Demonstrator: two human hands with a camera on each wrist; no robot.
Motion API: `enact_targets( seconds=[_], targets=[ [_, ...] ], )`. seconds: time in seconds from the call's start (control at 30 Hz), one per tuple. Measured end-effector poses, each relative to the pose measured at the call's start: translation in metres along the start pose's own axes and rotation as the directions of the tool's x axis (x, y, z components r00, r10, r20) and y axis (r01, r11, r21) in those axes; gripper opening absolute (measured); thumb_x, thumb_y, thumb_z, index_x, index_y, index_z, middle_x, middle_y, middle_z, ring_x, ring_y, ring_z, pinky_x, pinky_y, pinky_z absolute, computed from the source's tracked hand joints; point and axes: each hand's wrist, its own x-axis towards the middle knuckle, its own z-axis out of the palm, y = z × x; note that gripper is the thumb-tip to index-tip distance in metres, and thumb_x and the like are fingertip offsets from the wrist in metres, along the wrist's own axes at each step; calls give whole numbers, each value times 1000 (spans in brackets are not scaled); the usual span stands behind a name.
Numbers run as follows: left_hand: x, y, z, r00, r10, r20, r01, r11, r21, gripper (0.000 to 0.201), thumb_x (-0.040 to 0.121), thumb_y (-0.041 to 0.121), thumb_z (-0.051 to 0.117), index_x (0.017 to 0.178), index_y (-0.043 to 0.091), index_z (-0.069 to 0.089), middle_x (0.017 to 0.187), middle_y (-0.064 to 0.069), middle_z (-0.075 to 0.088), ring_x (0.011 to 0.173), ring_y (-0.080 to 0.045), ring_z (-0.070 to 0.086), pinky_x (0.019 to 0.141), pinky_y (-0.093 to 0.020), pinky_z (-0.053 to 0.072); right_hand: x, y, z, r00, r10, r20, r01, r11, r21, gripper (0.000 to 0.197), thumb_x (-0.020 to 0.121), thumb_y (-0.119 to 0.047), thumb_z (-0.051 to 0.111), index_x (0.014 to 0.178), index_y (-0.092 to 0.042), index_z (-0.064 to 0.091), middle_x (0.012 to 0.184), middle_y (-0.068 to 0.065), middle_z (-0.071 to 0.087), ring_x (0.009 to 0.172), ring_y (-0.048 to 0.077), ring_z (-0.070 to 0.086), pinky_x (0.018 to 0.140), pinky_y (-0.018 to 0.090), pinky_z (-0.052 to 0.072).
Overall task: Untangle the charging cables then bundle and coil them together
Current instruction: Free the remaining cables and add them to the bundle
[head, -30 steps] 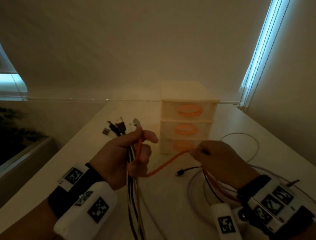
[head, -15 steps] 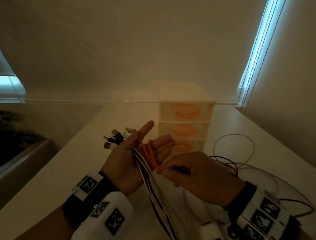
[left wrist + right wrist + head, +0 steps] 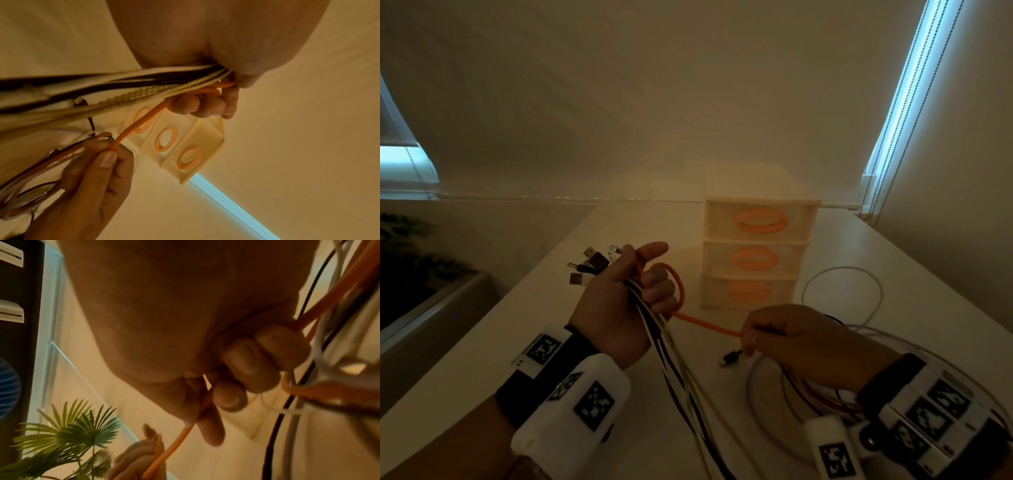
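My left hand (image 3: pixel 626 301) is raised above the white table (image 3: pixel 482 342) and grips a bundle of black and white cables (image 3: pixel 671 370), whose USB plugs (image 3: pixel 589 263) stick out past the thumb side. An orange cable (image 3: pixel 681 291) loops round the curled left fingers (image 3: pixel 197 105) and runs across to my right hand (image 3: pixel 791 339). The right thumb and fingers (image 3: pixel 226 395) pinch that orange cable (image 3: pixel 172 449). More orange, black and white cable loops (image 3: pixel 825 397) lie under the right hand. A small black plug (image 3: pixel 729 358) lies on the table by the right thumb.
A cream three-drawer organiser with orange handles (image 3: pixel 756 253) stands just beyond both hands. A white cable loop (image 3: pixel 842 294) lies on the table to its right. A window blind with bead cords (image 3: pixel 893 113) is at the far right, a plant (image 3: pixel 68 434) off the table's left.
The right hand has pulled back to the right, drawing the orange cable out. The left fingers, spread half a second ago, have curled round the bundle with an orange loop over them.
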Motion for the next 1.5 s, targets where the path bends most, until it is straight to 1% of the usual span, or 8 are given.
enact_targets(
  seconds=[0.3,0.43,0.57,0.67,0.87,1.1,1.37,1.5],
  targets=[
    [-4,15,3,1000,18,14,-16,993,-120,47,104,46,37,74,13,54,83,-6,65,68,-20,63,58,-28,55,1,6,-6,992,87,92,-94,993,73,30,98,-24,52,77,-23,74,61,-4,62,59,15,55,63,36,48],
    [-10,13,6,976,-135,169,114,985,126,44,101,42,40,66,16,44,70,-7,60,57,-20,62,54,-28,53,7,19,-13,974,140,-180,-172,969,-179,41,99,-43,50,77,-12,64,70,-2,59,64,10,55,61,22,42],
    [-20,-11,5,804,-511,304,351,821,450,43,101,40,43,69,10,48,114,-36,62,107,-45,64,90,-45,54,9,11,-6,882,9,-472,-27,999,-31,29,98,-34,56,74,-19,62,67,-4,58,61,4,53,54,12,40],
    [-19,-25,3,801,-531,276,395,815,424,43,99,39,47,71,6,51,113,-34,49,114,-43,55,110,-57,35,11,-3,12,823,-164,-543,221,974,41,16,95,-23,64,79,-26,68,68,-7,63,64,3,58,58,11,42],
    [-11,-17,13,983,-152,100,147,987,63,49,103,45,37,70,10,46,116,-30,64,109,-39,65,97,-50,52,8,-8,24,909,-322,-265,359,928,104,20,95,-19,64,110,-25,77,97,-15,75,88,-1,68,78,13,50],
    [-8,-17,13,997,-75,17,75,997,-36,43,100,44,39,69,13,41,62,-2,38,55,-19,49,52,-25,45,9,-2,18,972,-151,-178,146,988,-40,18,96,-43,56,85,-35,69,68,-14,64,63,5,60,66,30,53],
    [2,9,1,999,23,46,-17,993,-114,47,104,42,34,66,15,43,60,4,31,53,-12,40,49,-22,38,5,-3,12,996,-77,52,62,967,247,15,99,-28,57,99,-32,72,69,1,66,57,6,58,53,16,44],
    [6,31,-11,996,80,45,-72,985,-160,43,100,41,38,66,17,45,58,6,33,53,-11,40,53,-21,36,10,9,-3,997,-28,-78,34,997,70,19,97,-35,57,87,-32,73,70,6,67,57,15,60,57,18,47]
  ],
)
